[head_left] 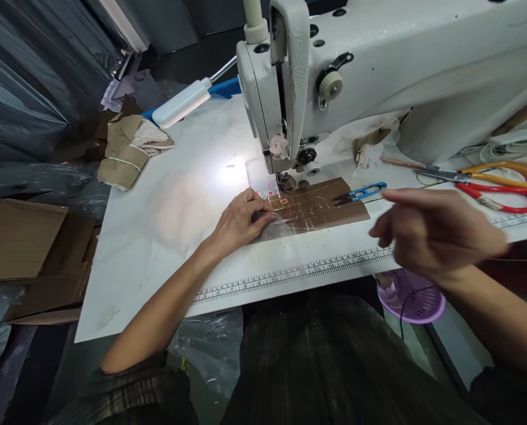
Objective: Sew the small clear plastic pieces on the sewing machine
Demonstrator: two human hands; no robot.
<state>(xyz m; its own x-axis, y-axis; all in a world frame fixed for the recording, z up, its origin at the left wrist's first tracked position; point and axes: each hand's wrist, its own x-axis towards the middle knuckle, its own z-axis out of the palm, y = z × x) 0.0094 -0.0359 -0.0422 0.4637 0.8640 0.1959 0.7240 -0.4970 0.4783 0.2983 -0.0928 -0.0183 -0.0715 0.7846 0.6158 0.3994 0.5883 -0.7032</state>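
Brown sheet (316,206): flat on the table (166,224), its far edge under the sewing machine (379,71) needle. Left hand (241,221): fingers spread flat, pressing the sheet's left end and its clear film; grips nothing. Right hand (436,236): blurred, loosely open, empty, raised right of the sheet above the table's ruled near edge. Blue snips (361,193): on the sheet's right end. Bare table left of the sheet.

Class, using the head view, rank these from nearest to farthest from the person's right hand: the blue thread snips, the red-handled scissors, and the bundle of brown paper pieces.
From the right hand:
1. Blue thread snips, just up and left of the hand, on the brown piece.
2. Red-handled scissors, farther to the right, beside the machine base.
3. Bundle of brown paper pieces, far left corner of the table.
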